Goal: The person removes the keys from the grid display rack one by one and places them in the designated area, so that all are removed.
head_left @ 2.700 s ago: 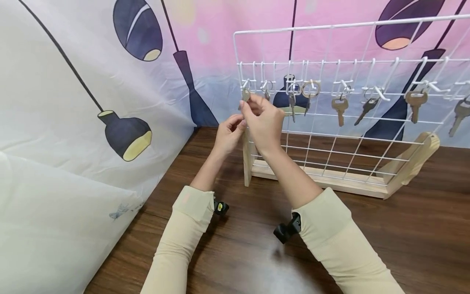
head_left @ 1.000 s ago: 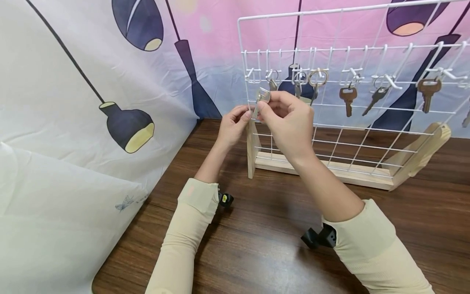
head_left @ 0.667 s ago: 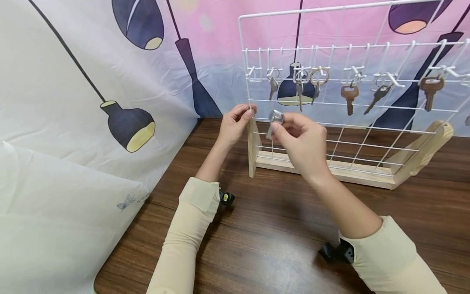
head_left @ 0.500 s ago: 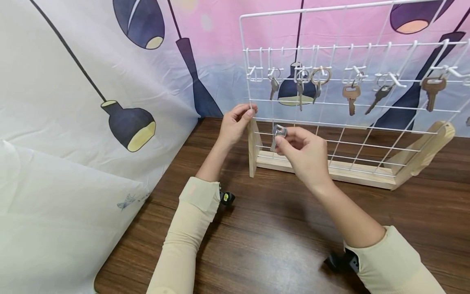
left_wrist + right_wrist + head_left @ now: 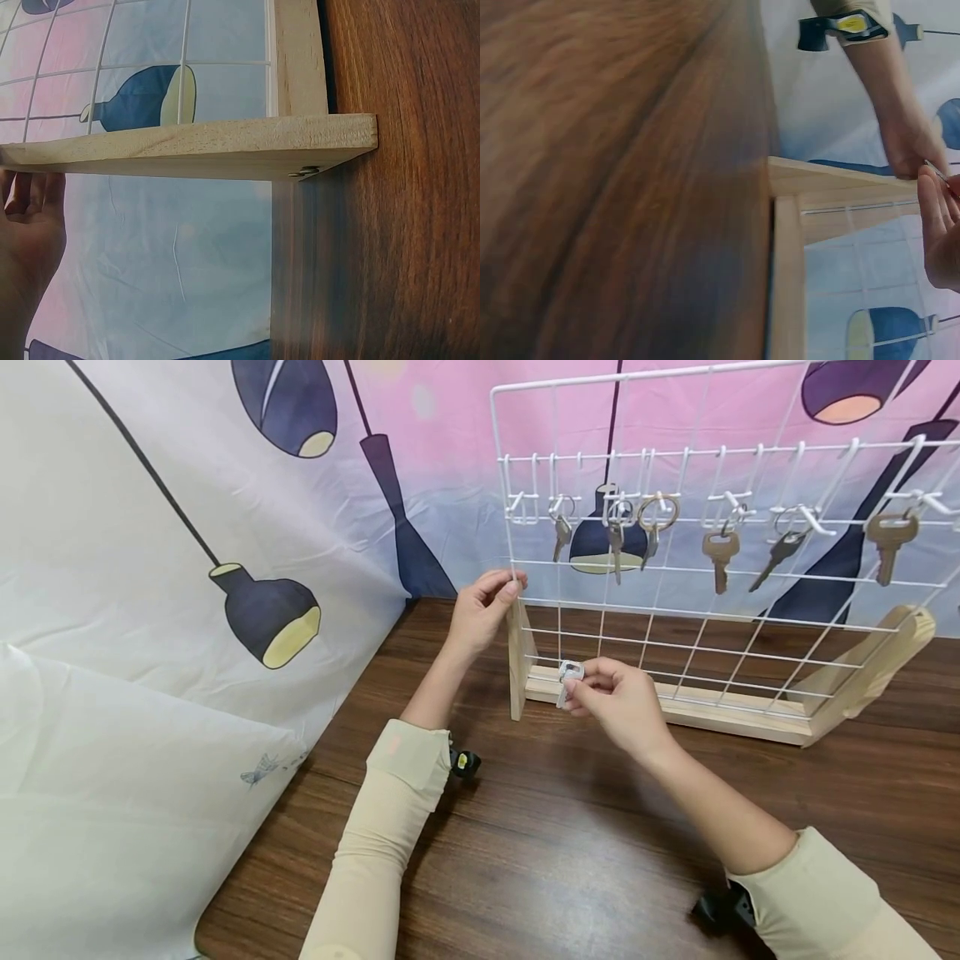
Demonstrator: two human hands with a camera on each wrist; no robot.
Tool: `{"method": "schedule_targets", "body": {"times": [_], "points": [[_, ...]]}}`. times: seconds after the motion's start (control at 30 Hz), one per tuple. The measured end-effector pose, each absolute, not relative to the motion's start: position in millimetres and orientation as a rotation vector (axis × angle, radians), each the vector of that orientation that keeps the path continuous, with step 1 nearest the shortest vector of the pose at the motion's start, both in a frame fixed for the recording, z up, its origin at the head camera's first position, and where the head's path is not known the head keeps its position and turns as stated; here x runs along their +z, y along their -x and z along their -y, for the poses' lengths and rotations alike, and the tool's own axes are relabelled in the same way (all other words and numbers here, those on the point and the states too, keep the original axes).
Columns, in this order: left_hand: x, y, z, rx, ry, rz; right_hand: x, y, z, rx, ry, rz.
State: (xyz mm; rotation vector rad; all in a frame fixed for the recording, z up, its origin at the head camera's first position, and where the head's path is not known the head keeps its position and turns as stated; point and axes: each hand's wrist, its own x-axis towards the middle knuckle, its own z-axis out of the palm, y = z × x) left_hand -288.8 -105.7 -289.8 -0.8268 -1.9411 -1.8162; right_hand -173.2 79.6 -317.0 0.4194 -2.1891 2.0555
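Left hand (image 5: 481, 612) around rack edge (image 5: 517, 656); right hand (image 5: 627, 703) with pinched key (image 5: 567, 677), room down to tabletop (image 5: 555, 827)

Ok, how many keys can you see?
7: one key in the right hand; left to right on the wire rack, three grayish keys, a bronze key, dark key and brown key. Another may be cut off at the right edge.

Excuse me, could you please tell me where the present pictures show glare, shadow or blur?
Head view: bright, with pale glare on the brown table, a soft shadow below the right hand, and the key shining whitish; left wrist view: dimmer, but the wooden upright's edges look clear; right wrist view: also dim, the near tabletop looking blurred.
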Motion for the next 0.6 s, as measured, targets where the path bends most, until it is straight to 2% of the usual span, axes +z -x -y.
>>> {"method": "schedule_targets", "body": {"times": [0.23,0.6], "points": [[-291,290,106,-1.817,0.837,1.93,-334,182,-77,2.162,-0.403,2.348],[-291,291,106,-1.816,0.845,1.931,-357,192,-73,2.432,-0.186,2.455]]}}
